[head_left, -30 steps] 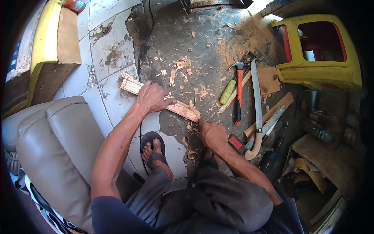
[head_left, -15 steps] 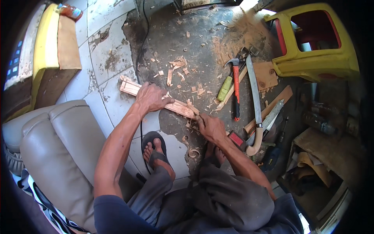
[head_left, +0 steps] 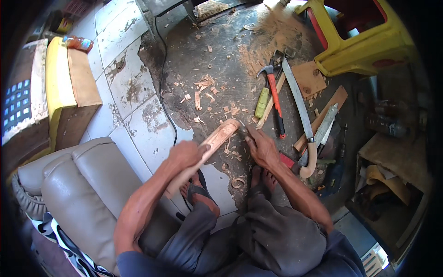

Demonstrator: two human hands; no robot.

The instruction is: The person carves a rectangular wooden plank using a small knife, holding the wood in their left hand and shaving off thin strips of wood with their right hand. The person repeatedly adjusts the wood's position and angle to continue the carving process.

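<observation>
My left hand is closed around a length of pale wood. The piece slants from over my left foot up to a rounded end, and a hollow is cut into its upper face. Close to that rounded end is my right hand, its fingers bent together. A thin, light-coloured tip pokes out past those fingers toward the wood; the rest of it is hidden in the hand, so its kind cannot be made out. Several wood shavings lie on the dark floor beyond the piece.
To the right lie a claw hammer, a green-handled tool, a long machete and wood strips. A yellow toy-like cab stands far right, a padded seat at left. A black cable crosses the floor.
The wood has swung from slanting down to the right to slanting up to the right. My left hand has moved nearer; my right hand has come off the wood's end and shifted right.
</observation>
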